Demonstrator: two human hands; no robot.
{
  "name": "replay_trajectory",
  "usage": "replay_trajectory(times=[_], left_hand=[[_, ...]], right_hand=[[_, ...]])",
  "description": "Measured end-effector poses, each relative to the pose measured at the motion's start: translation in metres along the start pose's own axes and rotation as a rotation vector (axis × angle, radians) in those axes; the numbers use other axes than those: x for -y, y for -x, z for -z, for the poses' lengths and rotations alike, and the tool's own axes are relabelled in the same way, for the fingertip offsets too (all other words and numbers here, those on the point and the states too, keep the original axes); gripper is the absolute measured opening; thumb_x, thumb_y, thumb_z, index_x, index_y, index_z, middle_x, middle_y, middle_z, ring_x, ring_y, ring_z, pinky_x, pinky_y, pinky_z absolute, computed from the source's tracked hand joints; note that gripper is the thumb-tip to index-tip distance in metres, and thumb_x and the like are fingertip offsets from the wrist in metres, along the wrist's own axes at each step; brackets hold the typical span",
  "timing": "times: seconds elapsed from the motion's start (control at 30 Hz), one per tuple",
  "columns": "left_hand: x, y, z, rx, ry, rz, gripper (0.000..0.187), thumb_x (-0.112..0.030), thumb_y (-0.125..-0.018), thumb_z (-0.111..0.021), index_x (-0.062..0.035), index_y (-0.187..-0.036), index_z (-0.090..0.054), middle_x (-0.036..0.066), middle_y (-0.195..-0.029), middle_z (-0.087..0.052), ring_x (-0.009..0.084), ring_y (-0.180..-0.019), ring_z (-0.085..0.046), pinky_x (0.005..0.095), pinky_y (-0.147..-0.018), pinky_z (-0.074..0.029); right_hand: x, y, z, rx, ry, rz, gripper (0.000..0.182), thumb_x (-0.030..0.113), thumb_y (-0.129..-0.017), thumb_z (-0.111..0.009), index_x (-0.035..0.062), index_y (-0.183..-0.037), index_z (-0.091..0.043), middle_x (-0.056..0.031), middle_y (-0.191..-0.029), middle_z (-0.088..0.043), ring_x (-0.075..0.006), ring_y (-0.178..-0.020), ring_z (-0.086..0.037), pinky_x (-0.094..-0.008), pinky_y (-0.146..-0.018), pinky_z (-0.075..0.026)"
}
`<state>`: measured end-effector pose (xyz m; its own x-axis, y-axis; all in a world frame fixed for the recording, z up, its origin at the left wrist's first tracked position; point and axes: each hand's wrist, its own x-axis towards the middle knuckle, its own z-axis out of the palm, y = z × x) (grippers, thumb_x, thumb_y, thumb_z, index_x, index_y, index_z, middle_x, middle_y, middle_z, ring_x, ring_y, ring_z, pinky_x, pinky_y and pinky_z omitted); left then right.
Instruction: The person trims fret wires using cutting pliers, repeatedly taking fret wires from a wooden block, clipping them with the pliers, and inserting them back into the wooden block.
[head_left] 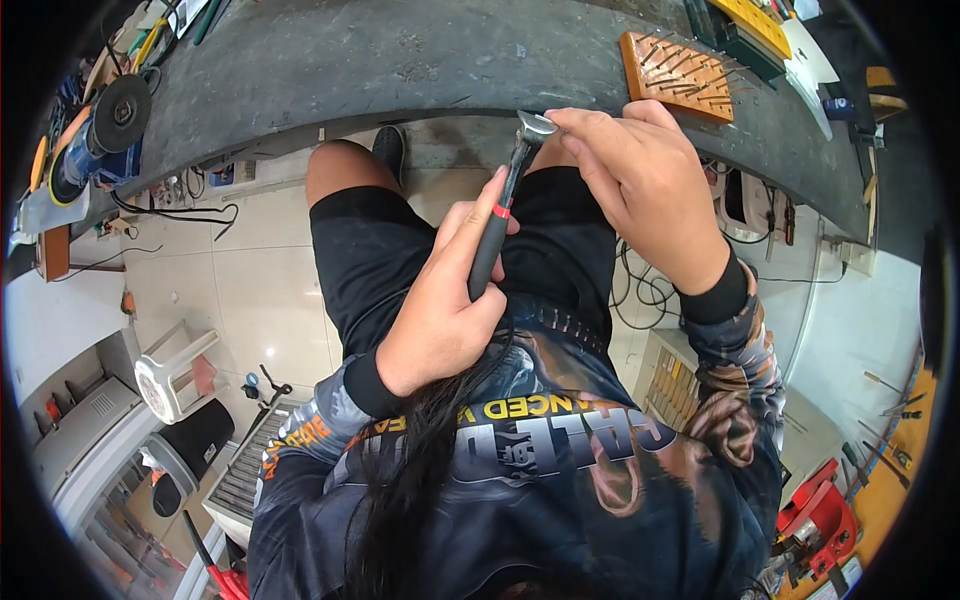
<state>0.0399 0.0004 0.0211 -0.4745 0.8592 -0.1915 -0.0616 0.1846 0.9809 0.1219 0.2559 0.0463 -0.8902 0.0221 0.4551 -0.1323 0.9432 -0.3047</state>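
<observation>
My left hand is wrapped round the dark handle of a tool with a red band, held slantwise over my lap. The tool's metal head points up at the front edge of the dark workbench. At that head, the thumb and index finger of my right hand are pressed together against its right end. Whether they pinch the metal itself or a small piece on it cannot be made out.
An orange block with upright metal bits stands on the bench at the right. A bench grinder is at the far left. Below are a white stool, cables and a red machine.
</observation>
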Motion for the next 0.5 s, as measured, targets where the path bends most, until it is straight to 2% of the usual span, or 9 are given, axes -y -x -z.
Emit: replay_trajectory(times=[0.03, 0.07, 0.13, 0.17, 0.23, 0.3, 0.33, 0.43, 0.5], left_hand=[[0.003, 0.000, -0.001, 0.001, 0.000, -0.001, 0.107, 0.014, -0.083, -0.050, -0.0072, -0.186, -0.030, 0.016, -0.136, -0.056, 0.0252, -0.114, -0.058, 0.0321, -0.106, -0.050], [0.008, -0.001, -0.002, -0.021, -0.008, -0.025, 0.106, 0.013, -0.082, -0.049, -0.0068, -0.186, -0.032, 0.011, -0.135, -0.054, 0.0195, -0.106, -0.054, 0.0289, -0.097, -0.050], [0.013, -0.001, -0.003, -0.044, -0.014, -0.049, 0.106, 0.013, -0.081, -0.048, -0.0064, -0.185, -0.034, 0.007, -0.134, -0.053, 0.0138, -0.098, -0.051, 0.0258, -0.088, -0.049], [0.014, -0.001, -0.003, -0.050, -0.015, -0.060, 0.107, 0.013, -0.081, -0.048, -0.0063, -0.185, -0.034, 0.007, -0.134, -0.052, 0.0136, -0.098, -0.050, 0.0252, -0.087, -0.048], [0.013, 0.000, -0.003, -0.056, -0.016, -0.071, 0.107, 0.013, -0.081, -0.048, -0.0062, -0.185, -0.034, 0.006, -0.134, -0.052, 0.0134, -0.098, -0.049, 0.0246, -0.087, -0.048], [0.008, 0.000, -0.004, -0.039, -0.012, -0.060, 0.107, 0.014, -0.082, -0.050, -0.0046, -0.185, -0.030, 0.016, -0.128, -0.053, 0.0289, -0.122, -0.057, 0.0342, -0.118, -0.043], [0.009, 0.001, -0.005, -0.040, -0.013, -0.058, 0.107, 0.014, -0.082, -0.050, -0.0046, -0.185, -0.030, 0.016, -0.128, -0.053, 0.0289, -0.122, -0.057, 0.0342, -0.118, -0.043], [0.009, 0.002, -0.007, -0.055, -0.003, -0.030, 0.105, 0.014, -0.083, -0.049, -0.0041, -0.185, -0.031, 0.014, -0.128, -0.053, 0.0259, -0.116, -0.057, 0.0320, -0.111, -0.047], [0.008, 0.005, -0.006, -0.053, 0.134, 0.068, 0.102, 0.014, -0.085, -0.051, -0.0049, -0.184, -0.033, 0.011, -0.129, -0.053, 0.0197, -0.104, -0.057, 0.0294, -0.096, -0.050]], right_hand=[[-0.001, 0.000, -0.001, -0.016, 0.001, 0.020, 0.028, 0.008, -0.104, -0.079, 0.0084, -0.131, -0.075, -0.0063, -0.085, -0.077, -0.0304, -0.082, -0.075, -0.0438, -0.089, -0.054], [0.000, 0.000, 0.000, -0.017, 0.001, 0.021, 0.028, 0.008, -0.104, -0.079, 0.0084, -0.131, -0.075, -0.0063, -0.085, -0.077, -0.0304, -0.082, -0.075, -0.0438, -0.089, -0.054], [0.006, -0.003, 0.004, 0.031, 0.052, -0.050, 0.011, 0.014, -0.103, -0.081, 0.0090, -0.111, -0.076, -0.0060, -0.082, -0.075, -0.0290, -0.079, -0.073, -0.0431, -0.085, -0.052], [0.006, -0.004, 0.004, 0.032, 0.051, -0.050, 0.011, 0.014, -0.103, -0.081, 0.0090, -0.111, -0.076, -0.0060, -0.082, -0.075, -0.0290, -0.079, -0.073, -0.0431, -0.085, -0.052], [0.004, -0.007, 0.003, -0.004, 0.271, 0.011, 0.023, 0.022, -0.101, -0.084, 0.0103, -0.089, -0.069, -0.0057, -0.076, -0.071, -0.0278, -0.075, -0.070, -0.0423, -0.083, -0.050], [0.004, -0.008, 0.000, -0.024, 0.300, 0.021, 0.029, 0.024, -0.101, -0.085, 0.0110, -0.084, -0.065, -0.0054, -0.075, -0.070, -0.0275, -0.074, -0.069, -0.0422, -0.084, -0.050], [0.005, -0.007, -0.002, -0.044, 0.326, 0.029, 0.035, 0.025, -0.100, -0.086, 0.0118, -0.078, -0.062, -0.0052, -0.073, -0.069, -0.0272, -0.074, -0.068, -0.0421, -0.084, -0.049], [0.011, -0.004, -0.009, -0.017, 0.344, -0.018, 0.034, 0.025, -0.098, -0.086, 0.0116, -0.079, -0.062, -0.0050, -0.071, -0.068, -0.0273, -0.075, -0.069, -0.0439, -0.085, -0.050], [0.009, -0.007, -0.003, -0.007, 0.338, -0.008, 0.031, 0.026, -0.099, -0.087, 0.0109, -0.083, -0.064, -0.0046, -0.075, -0.069, -0.0275, -0.077, -0.069, -0.0441, -0.088, -0.050]])
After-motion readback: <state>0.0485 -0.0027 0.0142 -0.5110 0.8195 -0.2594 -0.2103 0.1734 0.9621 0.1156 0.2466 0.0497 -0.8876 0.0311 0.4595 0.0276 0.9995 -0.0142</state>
